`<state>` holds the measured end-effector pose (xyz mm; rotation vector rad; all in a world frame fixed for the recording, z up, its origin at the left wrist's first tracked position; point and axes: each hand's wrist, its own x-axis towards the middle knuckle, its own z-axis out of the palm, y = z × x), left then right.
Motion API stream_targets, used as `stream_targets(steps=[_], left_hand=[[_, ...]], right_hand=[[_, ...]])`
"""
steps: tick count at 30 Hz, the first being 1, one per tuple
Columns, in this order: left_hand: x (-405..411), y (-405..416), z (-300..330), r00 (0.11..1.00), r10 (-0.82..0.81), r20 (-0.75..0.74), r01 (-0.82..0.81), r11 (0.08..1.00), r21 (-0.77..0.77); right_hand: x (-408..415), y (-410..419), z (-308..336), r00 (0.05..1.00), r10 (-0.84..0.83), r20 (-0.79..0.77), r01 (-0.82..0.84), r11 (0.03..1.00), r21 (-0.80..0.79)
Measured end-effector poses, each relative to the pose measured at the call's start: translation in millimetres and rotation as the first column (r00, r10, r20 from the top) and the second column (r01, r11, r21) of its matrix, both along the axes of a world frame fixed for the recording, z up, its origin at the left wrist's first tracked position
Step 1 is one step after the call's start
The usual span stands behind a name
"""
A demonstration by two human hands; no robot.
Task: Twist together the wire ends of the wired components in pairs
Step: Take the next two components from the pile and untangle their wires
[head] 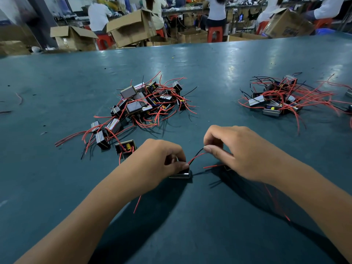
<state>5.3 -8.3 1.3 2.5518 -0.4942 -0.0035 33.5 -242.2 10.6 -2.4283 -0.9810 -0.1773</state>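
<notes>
Nearest me, the left hand (162,159) grips one small boxed component (181,174) resting on the teal table (209,73). The right hand (238,151) pinches two wire ends, one red wire (196,158) and one black wire (198,151), between thumb and fingers. Farther off lie two heaps: the left pile (141,105) and the right pile (282,98). Beyond, cardboard boxes (131,25) and several seated workers.
</notes>
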Motion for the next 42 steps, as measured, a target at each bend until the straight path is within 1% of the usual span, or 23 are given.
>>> stream_targets(steps=[3,7,11,16,22,24,27,31,34,36,39,42], left_hand=[[-0.8,-1.2,-0.1,1.0,-0.004,-0.003,0.004,1.0,0.0],[-4.2,-4.8,-1.5,0.994,-0.039,0.101,0.025,0.991,0.134],[-5.5,-4.7,0.8,0.988,-0.074,0.139,0.041,0.974,0.223],[-6.0,-4.4,3.8,0.976,-0.17,0.136,0.135,0.963,0.232],[-6.5,-4.0,3.3,0.972,-0.179,0.155,0.135,0.957,0.258],[-7.1,-6.4,2.7,0.97,-0.174,0.168,0.127,0.957,0.26],[-6.9,-9.8,0.1,0.972,-0.146,0.183,0.095,0.961,0.26],[-6.2,-8.7,-1.7,0.967,-0.147,0.21,0.087,0.959,0.269],[-7.2,-8.6,-1.9,0.958,-0.17,0.23,0.106,0.958,0.268],[-7.3,-9.1,-1.6,0.959,-0.167,0.231,0.104,0.96,0.26],[-6.5,-8.8,-2.4,0.96,-0.168,0.225,0.107,0.959,0.261],[-6.2,-8.6,-1.8,0.959,-0.181,0.218,0.124,0.959,0.254]], right_hand=[[1.5,-2.9,2.0,0.997,-0.007,-0.072,0.011,0.999,0.053],[1.6,-7.2,4.3,0.982,-0.005,-0.191,0.035,0.988,0.153],[3.7,-15.2,7.8,0.962,-0.013,-0.272,0.051,0.99,0.134],[4.2,-18.3,8.5,0.951,0.008,-0.31,0.038,0.989,0.141],[9.5,-25.4,6.5,0.905,0.014,-0.425,0.083,0.974,0.209],[8.6,-26.0,6.5,0.911,0.006,-0.413,0.084,0.976,0.2],[6.2,-26.2,8.5,0.938,-0.008,-0.347,0.056,0.99,0.13],[3.7,-27.2,7.9,0.935,0.003,-0.354,0.041,0.992,0.119],[2.5,-25.3,4.5,0.97,-0.062,-0.235,0.065,0.998,0.005],[1.0,-23.6,4.7,0.981,-0.061,-0.185,0.057,0.998,-0.026],[-1.5,-24.6,8.3,0.982,-0.047,-0.185,0.049,0.999,0.01],[-3.3,-24.8,10.9,0.985,-0.044,-0.165,0.059,0.995,0.086]])
